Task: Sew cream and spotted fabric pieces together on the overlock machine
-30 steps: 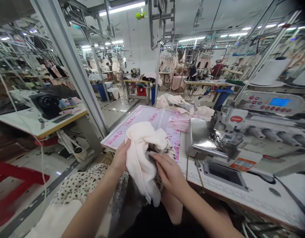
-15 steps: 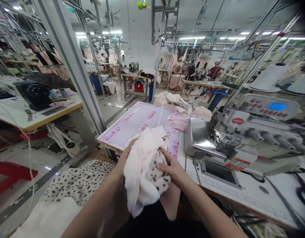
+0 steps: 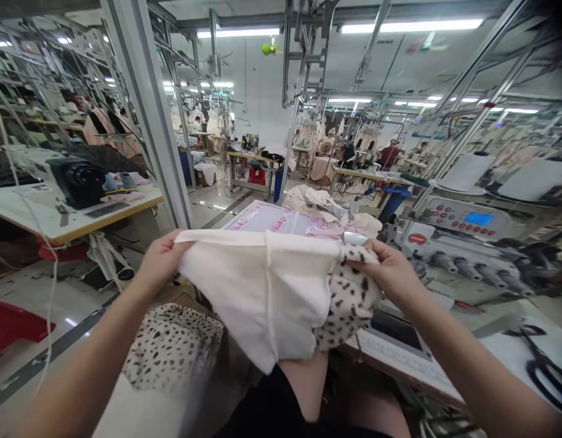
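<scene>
Cream knit garment (image 3: 258, 298), held up taut and spread open, its leopard-spotted lining (image 3: 351, 298) (apparently a lining) hanging at right. Top edge pinched in the closed left hand (image 3: 160, 261); spotted fold gripped in the closed right hand (image 3: 390, 274). Below left, a spotted fabric pile (image 3: 171, 347); beyond right, an overlock sewing machine (image 3: 463, 237) on its tabletop (image 3: 399, 356).

Held taut between left hand (image 3: 160, 261) and right hand (image 3: 390, 280): a cream fabric panel (image 3: 258, 292) bunched against leopard-spotted cloth (image 3: 349, 301), above a spotted fabric pile (image 3: 171, 347), near an overlock machine (image 3: 463, 243) on the counter (image 3: 504, 347).
</scene>
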### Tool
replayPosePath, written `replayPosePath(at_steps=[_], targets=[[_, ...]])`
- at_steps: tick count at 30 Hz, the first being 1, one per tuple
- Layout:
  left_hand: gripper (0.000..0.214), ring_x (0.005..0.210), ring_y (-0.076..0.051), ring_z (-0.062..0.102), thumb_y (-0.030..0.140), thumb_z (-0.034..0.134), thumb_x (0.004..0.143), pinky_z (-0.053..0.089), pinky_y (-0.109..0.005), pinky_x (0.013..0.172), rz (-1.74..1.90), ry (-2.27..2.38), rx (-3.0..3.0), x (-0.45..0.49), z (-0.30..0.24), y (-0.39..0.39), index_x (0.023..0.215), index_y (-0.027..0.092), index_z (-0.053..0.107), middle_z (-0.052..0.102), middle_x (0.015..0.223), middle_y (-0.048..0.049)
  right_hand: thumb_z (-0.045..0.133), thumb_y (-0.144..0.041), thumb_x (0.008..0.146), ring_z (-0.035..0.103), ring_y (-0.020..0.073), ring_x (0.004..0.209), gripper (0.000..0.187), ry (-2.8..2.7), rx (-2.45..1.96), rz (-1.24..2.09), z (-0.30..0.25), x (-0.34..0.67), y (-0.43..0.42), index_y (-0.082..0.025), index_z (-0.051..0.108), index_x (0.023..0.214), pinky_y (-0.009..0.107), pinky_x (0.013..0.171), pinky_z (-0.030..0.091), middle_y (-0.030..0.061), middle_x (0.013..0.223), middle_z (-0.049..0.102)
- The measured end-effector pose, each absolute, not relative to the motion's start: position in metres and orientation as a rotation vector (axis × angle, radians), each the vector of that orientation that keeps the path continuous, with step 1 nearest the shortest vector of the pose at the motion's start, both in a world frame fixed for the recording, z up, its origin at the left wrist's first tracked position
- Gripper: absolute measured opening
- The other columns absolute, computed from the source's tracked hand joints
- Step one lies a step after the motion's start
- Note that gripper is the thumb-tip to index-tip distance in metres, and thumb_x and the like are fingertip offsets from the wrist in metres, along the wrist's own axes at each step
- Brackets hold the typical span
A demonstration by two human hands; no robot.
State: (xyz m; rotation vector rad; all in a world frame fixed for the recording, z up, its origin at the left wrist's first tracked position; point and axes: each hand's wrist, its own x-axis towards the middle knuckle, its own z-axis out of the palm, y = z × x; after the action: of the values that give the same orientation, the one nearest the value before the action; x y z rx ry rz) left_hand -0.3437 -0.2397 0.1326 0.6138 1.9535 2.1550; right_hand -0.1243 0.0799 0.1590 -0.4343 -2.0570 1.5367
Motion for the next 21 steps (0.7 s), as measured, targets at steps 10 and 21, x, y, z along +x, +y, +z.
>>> replayPosePath(at_steps=[10,21], targets=[[0.056,0.053,-0.011,0.052,0.042,0.067,0.066,0.039,-0.017,0.050,2.062,2.219,0.643,-0.355,0.224,-0.297,0.105,0.003,0.059,0.063,0.061,-0.0014,0.074,-0.035,0.053,0.054,0.0144,0.057,0.028,-2.320,-0.210,1.269,0.242,-0.134,0.084,-0.018,0.059,0.070,0.026,0.053,0.040,0.0001,0.064,0.060],[0.051,0.061,0.000,0.045,0.045,0.052,0.071,0.027,-0.006,0.060,1.666,3.027,0.909,-0.355,0.253,-0.325,0.091,-0.002,0.062,0.051,0.059,0.0070,0.068,-0.044,0.061,0.056,0.0116,0.055,0.039,-2.420,-0.407,0.734,0.268,-0.151,0.061,-0.010,0.070,0.080,0.027,0.054,0.040,0.0059,0.065,0.065]])
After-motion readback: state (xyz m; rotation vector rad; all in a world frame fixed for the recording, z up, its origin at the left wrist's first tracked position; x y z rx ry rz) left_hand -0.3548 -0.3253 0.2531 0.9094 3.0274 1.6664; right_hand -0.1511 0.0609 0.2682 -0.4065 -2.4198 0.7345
